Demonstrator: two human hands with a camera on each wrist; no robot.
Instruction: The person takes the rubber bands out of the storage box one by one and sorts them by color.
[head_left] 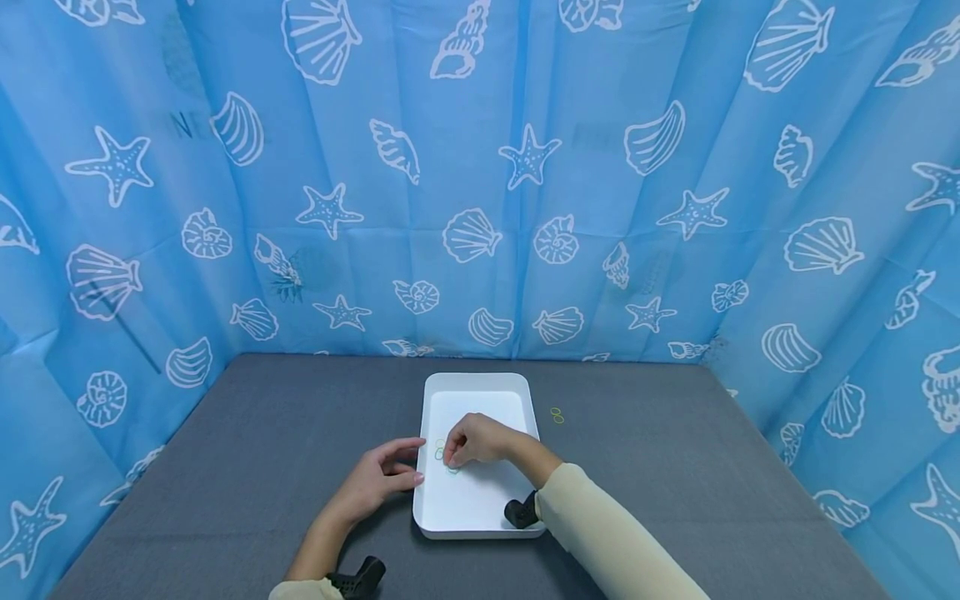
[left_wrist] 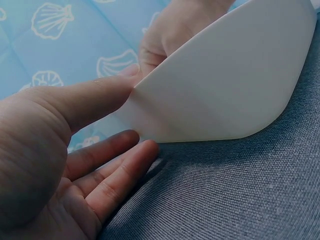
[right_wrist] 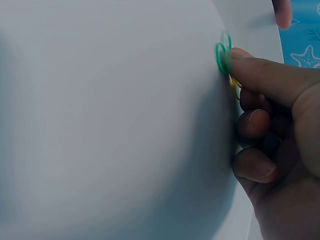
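In the head view a white tray (head_left: 487,512) lies on the grey cloth. My right hand (head_left: 476,437) is over its left part, thumb and forefinger pinching a green rubber band (right_wrist: 219,59). A yellow rubber band (right_wrist: 235,89) shows just under those fingertips in the right wrist view, and a paler green loop stands behind the pinched one. Just left of the hand, another small green band (head_left: 439,455) lies on the tray floor. My left hand (head_left: 378,479) touches the tray's left side with a straight thumb at the rim (left_wrist: 200,31) and the other fingers loosely extended below.
Two small yellow rubber bands (head_left: 557,415) lie on the grey cloth (head_left: 645,467) to the right of the tray. A blue curtain (head_left: 480,200) printed with white shells and starfish hangs behind the table and along both sides.
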